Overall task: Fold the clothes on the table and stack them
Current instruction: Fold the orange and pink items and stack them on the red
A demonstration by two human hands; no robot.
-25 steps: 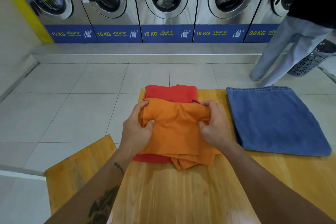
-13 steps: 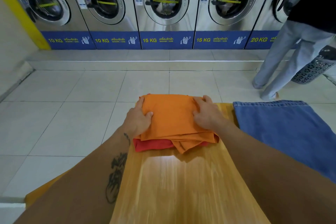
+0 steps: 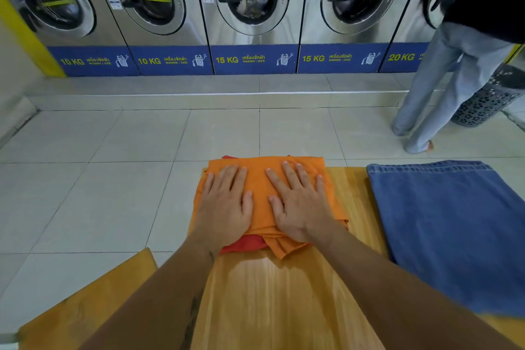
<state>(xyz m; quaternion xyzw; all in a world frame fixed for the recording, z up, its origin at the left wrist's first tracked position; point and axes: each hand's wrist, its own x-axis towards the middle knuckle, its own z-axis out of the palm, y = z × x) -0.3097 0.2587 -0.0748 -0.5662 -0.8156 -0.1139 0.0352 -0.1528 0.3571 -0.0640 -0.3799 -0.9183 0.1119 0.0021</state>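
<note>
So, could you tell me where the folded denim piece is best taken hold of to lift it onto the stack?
Probably by its two long side edges, a hand sliding under each. The folded denim piece lies flat on the wooden table, and supporting both sides should keep the fold from opening.

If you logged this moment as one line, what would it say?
step: pressing stack | left hand: flat on orange garment | right hand: same | beneath: red garment

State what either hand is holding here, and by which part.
Nothing is gripped. The left hand and right hand lie flat, fingers spread, pressing on top of the folded orange garment.
</note>
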